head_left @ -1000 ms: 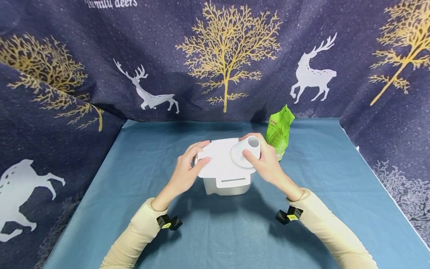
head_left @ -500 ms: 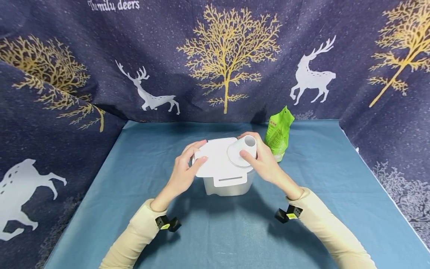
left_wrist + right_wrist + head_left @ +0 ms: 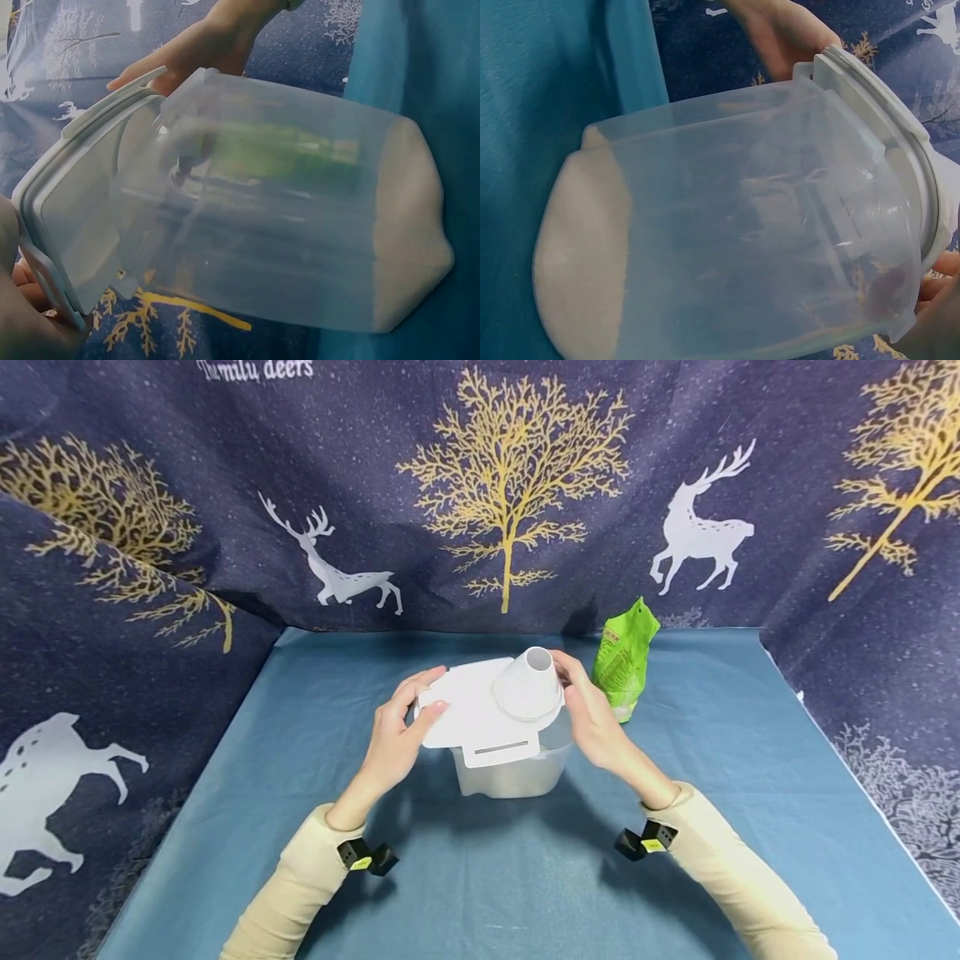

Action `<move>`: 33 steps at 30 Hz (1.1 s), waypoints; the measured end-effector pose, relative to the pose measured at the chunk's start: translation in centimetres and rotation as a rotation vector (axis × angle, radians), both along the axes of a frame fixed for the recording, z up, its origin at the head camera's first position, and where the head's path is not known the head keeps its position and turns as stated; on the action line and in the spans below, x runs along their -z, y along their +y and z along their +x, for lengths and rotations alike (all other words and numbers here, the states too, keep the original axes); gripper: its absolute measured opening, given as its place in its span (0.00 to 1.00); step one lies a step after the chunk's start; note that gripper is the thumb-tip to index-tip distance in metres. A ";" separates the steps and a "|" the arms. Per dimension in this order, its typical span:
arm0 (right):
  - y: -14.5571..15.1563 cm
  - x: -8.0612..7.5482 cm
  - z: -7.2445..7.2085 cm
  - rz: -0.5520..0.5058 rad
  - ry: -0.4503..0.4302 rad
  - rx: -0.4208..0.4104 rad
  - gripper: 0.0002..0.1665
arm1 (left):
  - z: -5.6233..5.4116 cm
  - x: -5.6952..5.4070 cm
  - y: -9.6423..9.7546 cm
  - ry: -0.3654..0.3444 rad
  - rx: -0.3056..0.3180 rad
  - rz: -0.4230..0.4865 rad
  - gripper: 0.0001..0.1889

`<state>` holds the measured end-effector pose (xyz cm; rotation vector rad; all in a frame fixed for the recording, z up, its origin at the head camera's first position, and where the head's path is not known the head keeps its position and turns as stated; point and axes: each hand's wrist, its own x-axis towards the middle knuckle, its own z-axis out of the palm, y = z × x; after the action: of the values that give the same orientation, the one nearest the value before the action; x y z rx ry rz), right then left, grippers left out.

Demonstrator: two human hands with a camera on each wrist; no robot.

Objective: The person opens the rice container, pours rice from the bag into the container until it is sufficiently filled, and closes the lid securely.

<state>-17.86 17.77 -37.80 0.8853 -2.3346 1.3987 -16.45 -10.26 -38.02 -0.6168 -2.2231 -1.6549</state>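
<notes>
A white lid (image 3: 468,693) with a slotted flap and a tapered white spout-like piece (image 3: 525,687) is tilted over a tall translucent storage container (image 3: 517,777). My left hand (image 3: 397,727) grips the lid's left end, thumb on top and fingers behind. On the other side, my right hand (image 3: 592,714) holds the lid's right edge beside the spout piece, its fingers partly hidden behind it. Both wrist views show the lid raised off part of the rim at an angle. Pale, fine contents (image 3: 585,247) fill the container's bottom.
A green bag (image 3: 624,660) stands on the blue cloth-covered table (image 3: 480,877), behind and right of the container. A dark printed cloth (image 3: 337,485) with deer and trees hangs at the table's far edge.
The lid and its spout piece have shifted left and up off the container, uncovering its right part. Both hands moved with it; my right thumb has left the spout piece's front.
</notes>
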 end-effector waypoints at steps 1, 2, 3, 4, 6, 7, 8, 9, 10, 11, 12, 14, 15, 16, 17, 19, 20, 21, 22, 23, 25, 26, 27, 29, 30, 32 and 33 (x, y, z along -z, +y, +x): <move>0.0 0.1 0.0 -0.005 0.001 0.004 0.44 | 0.0 0.0 -0.1 0.003 -0.005 0.003 0.04; 0.0 0.1 0.0 -0.009 -0.002 0.006 0.43 | 0.0 0.0 -0.3 0.005 -0.007 0.008 0.04; 0.0 0.1 0.0 -0.013 -0.008 0.009 0.42 | -0.1 0.0 -0.4 0.007 -0.011 0.011 0.04; 0.0 0.2 0.0 -0.011 -0.012 0.015 0.40 | -0.1 0.0 -0.5 0.009 -0.016 0.014 0.04; 0.0 0.2 0.1 -0.006 -0.022 0.024 0.37 | -0.1 0.0 -0.8 0.009 -0.022 0.022 0.04; 0.0 0.2 0.1 -0.001 -0.030 0.030 0.35 | -0.1 0.1 -0.9 0.009 -0.024 0.026 0.04; 0.0 0.2 0.1 0.010 -0.038 0.041 0.33 | -0.1 0.1 -1.0 0.008 -0.025 0.030 0.03; 0.0 0.3 0.2 0.022 -0.044 0.053 0.30 | -0.1 0.2 -1.2 0.009 -0.029 0.032 0.04; 0.0 0.3 0.2 0.037 -0.048 0.065 0.28 | -0.1 0.2 -1.3 0.011 -0.032 0.034 0.04; -0.1 0.3 0.2 0.046 -0.053 0.071 0.27 | -0.1 0.2 -1.5 0.010 -0.035 0.039 0.04; -0.1 0.4 0.2 0.059 -0.054 0.081 0.26 | -0.2 0.3 -1.6 0.010 -0.039 0.045 0.04; -0.2 0.5 0.2 0.086 -0.052 0.102 0.24 | -0.2 0.3 -1.9 0.011 -0.049 0.057 0.04; -0.2 0.6 0.2 0.096 -0.049 0.110 0.24 | -0.3 0.3 -2.1 0.010 -0.054 0.064 0.04; -0.2 0.6 0.2 0.105 -0.046 0.118 0.23 | -0.3 0.3 -2.2 0.008 -0.056 0.075 0.04; -0.2 0.7 0.2 0.114 -0.046 0.125 0.23 | -0.4 0.4 -2.4 0.005 -0.059 0.084 0.04; -0.3 0.7 0.2 0.134 -0.049 0.140 0.22 | -0.5 0.5 -2.7 -0.001 -0.065 0.098 0.04; -0.2 0.7 0.3 0.147 -0.058 0.145 0.21 | -0.5 0.5 -2.8 -0.005 -0.070 0.104 0.05; -0.2 0.8 0.3 0.160 -0.066 0.145 0.21 | -0.6 0.6 -3.0 -0.010 -0.073 0.112 0.05; -0.2 0.8 0.3 0.175 -0.077 0.142 0.21 | -0.6 0.7 -3.2 -0.015 -0.077 0.117 0.05; -0.2 0.8 0.3 0.189 -0.090 0.138 0.20 | -0.7 0.8 -3.4 -0.022 -0.083 0.119 0.05; -0.1 0.8 0.3 0.211 -0.108 0.125 0.20 | -0.9 1.0 -3.7 -0.030 -0.094 0.121 0.06; -0.1 0.8 0.3 0.222 -0.114 0.117 0.19 | -1.0 1.1 -3.9 -0.033 -0.101 0.116 0.06; -0.1 0.8 0.2 0.228 -0.117 0.112 0.19 | -1.1 1.2 -4.0 -0.036 -0.107 0.112 0.06; 0.0 0.9 0.2 0.229 -0.122 0.107 0.19 | -1.3 1.3 -4.3 -0.045 -0.121 0.097 0.06; 0.0 0.9 0.2 0.229 -0.121 0.107 0.19 | -1.4 1.4 -4.4 -0.050 -0.126 0.090 0.06; 0.0 0.9 0.2 0.226 -0.122 0.105 0.20 | -1.6 1.6 -4.6 -0.060 -0.133 0.089 0.07; 0.0 0.9 0.2 0.224 -0.122 0.104 0.20 | -1.8 1.6 -4.8 -0.064 -0.136 0.087 0.07</move>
<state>-17.64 17.81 -38.68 0.7416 -2.6279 1.1978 -18.21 -15.01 -39.65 -0.3867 -2.1700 -1.7138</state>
